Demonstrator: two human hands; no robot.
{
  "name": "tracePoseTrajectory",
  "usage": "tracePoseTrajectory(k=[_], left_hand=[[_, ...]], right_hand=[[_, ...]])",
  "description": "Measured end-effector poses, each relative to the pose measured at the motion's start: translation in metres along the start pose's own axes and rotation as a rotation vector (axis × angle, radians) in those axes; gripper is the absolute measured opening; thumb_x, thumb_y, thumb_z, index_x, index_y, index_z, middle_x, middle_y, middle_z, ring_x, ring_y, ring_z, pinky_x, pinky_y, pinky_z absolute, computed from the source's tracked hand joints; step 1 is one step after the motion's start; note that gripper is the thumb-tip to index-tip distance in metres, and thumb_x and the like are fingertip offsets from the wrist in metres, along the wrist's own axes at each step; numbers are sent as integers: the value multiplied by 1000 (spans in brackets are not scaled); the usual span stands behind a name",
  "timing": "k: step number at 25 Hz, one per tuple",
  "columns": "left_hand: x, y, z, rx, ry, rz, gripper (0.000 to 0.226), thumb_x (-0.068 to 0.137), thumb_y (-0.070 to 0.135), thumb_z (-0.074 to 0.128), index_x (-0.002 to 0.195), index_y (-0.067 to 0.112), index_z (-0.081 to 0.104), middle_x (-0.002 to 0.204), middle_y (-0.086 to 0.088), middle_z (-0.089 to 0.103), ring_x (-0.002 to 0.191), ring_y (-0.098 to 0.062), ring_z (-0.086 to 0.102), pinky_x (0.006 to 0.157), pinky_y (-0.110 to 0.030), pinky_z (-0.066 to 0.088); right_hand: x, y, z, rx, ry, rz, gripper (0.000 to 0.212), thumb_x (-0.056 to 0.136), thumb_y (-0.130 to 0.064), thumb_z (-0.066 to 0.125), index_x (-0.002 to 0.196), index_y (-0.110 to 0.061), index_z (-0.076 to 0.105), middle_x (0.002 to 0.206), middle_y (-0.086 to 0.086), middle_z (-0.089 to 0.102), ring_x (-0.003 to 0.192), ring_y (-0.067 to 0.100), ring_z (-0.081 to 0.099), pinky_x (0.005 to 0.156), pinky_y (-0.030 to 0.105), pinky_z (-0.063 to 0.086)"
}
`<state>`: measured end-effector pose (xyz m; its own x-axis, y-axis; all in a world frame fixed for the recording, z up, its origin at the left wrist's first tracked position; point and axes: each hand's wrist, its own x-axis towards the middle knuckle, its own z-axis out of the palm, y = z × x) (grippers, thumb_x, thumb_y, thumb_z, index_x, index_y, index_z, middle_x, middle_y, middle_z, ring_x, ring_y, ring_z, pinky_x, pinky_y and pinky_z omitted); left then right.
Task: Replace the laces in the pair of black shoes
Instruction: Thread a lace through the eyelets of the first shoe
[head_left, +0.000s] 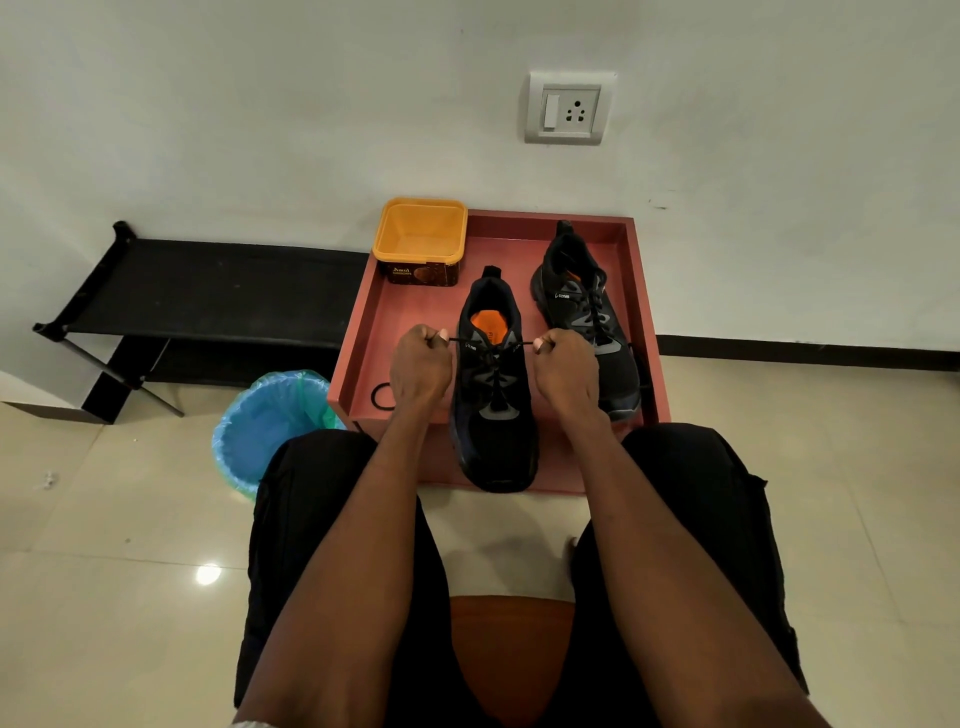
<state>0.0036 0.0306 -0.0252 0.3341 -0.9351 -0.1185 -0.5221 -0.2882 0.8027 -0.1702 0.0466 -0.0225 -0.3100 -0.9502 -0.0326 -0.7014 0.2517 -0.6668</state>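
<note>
- I have the near black shoe (493, 395) lying in the red tray (641, 312), heel toward the wall, its toe hanging over the tray's front edge, its orange insole showing in the opening.
- My left hand (420, 364) is curled into a fist around one end of the black lace (496, 347), just left of the shoe's collar.
- My right hand (566, 366) is clenched the same way on the other end, just right of the collar; the lace runs taut between both fists across the top eyelets.
- The second black shoe (584, 317) sits further back and to the right in the same tray, already laced, tilted slightly, partly hidden behind my right hand.
- A loose black lace loop (382, 397) lies on the tray floor, left of my left wrist.
- A yellow tub (420, 239) stands open at the tray's back left corner.
- Beside the tray on the tiled floor are a blue bin (270, 426) with a liner and a low black bench (208, 291) against the wall.
- A wall socket (569, 109) sits above the tray.
</note>
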Motion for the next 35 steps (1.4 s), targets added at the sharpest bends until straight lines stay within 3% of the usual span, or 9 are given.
tracePoseTrajectory(k=[5, 9, 13, 18, 24, 28, 31, 33, 35], left_hand=[[-6, 4, -7, -26, 4, -4, 27, 98, 25, 57, 72, 17, 52, 64, 3, 53, 56, -11, 46, 55, -29, 39], [-9, 6, -34, -126, -84, -29, 23, 91, 27, 67, 76, 14, 56, 69, 0, 56, 63, -14, 50, 64, -32, 44], [-15, 41, -86, -208, -290, -7, 12, 93, 18, 65, 85, 13, 57, 64, 0, 50, 50, -9, 42, 44, -21, 35], [-20, 118, -142, -318, -441, 39, 7, 92, 13, 66, 93, 6, 65, 67, -4, 57, 49, -11, 50, 45, -22, 38], [-32, 206, -188, -577, -487, 128, 22, 96, 23, 62, 104, 3, 66, 87, -13, 71, 69, -17, 70, 59, -24, 57], [-36, 243, -206, -756, -520, 235, 34, 101, 20, 44, 114, -4, 63, 104, -23, 72, 94, -33, 72, 74, -34, 59], [-37, 263, -212, -805, -502, 312, 34, 89, -2, 40, 115, -8, 61, 107, -26, 70, 99, -38, 70, 82, -39, 59], [-36, 271, -213, -702, -409, 391, 27, 90, -8, 49, 113, -6, 62, 104, -24, 71, 94, -32, 73, 80, -36, 60], [-34, 279, -213, -575, -310, 449, 18, 92, -1, 61, 108, -5, 66, 95, -21, 73, 77, -25, 74, 66, -29, 58]], right_hand=[[-2, 0, -3, 38, -3, 1, 23, 99, -21, 51, 92, -7, 67, 92, 3, 66, 85, 21, 60, 72, 35, 46], [-3, -2, -33, 163, -25, 61, 15, 96, -24, 58, 92, -15, 69, 85, -5, 63, 80, 14, 58, 71, 31, 43], [0, -20, -89, 444, -187, 154, 10, 94, -19, 63, 84, -18, 67, 70, 0, 58, 57, 12, 49, 51, 27, 40], [5, -82, -163, 606, -442, 146, 12, 95, -7, 57, 88, -8, 66, 65, 2, 56, 47, 9, 48, 42, 20, 40], [10, -164, -237, 918, -613, 69, 14, 96, -5, 56, 101, 4, 66, 83, 15, 70, 64, 17, 69, 56, 24, 58], [9, -200, -265, 1140, -699, -60, 28, 93, 9, 45, 116, 14, 59, 114, 30, 68, 104, 38, 70, 85, 36, 60], [11, -218, -274, 1107, -660, -198, 34, 89, 18, 44, 121, 14, 55, 118, 31, 66, 106, 40, 68, 88, 38, 60], [14, -226, -278, 974, -531, -247, 24, 93, 10, 53, 115, 11, 61, 108, 26, 71, 92, 33, 73, 79, 33, 61], [16, -235, -281, 769, -356, -291, 16, 93, -1, 62, 106, 5, 70, 92, 17, 73, 69, 21, 69, 65, 27, 57]])
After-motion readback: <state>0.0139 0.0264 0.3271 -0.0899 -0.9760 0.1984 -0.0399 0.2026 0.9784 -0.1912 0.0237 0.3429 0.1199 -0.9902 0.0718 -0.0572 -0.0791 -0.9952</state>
